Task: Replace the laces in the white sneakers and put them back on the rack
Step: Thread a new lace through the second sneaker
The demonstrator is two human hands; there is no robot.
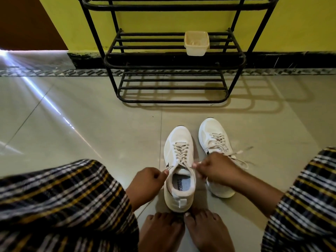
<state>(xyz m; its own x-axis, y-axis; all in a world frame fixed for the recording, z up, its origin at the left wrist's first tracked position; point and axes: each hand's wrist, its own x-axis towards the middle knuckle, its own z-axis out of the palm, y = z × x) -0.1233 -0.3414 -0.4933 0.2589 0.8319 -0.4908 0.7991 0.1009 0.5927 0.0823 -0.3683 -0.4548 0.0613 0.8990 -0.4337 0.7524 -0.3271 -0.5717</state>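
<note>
Both sneakers look laced on the floor before the rack point(174, 59); the left hand point(149, 180) and right hand point(216, 168) pinch the lace ends point(181, 163) of the near sneaker point(179, 171), so tying and shelving likely remain.

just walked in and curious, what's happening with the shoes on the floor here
A person sits on the floor facing a black rack. The left hand and right hand each pinch a lace end of the nearer white sneaker. The other sneaker stands beside it, laced, ends loose. A cream tub sits on the rack.

Both hands point(149, 180) point(216, 170) pinch the near sneaker's point(179, 171) lace ends point(195, 164).
</note>
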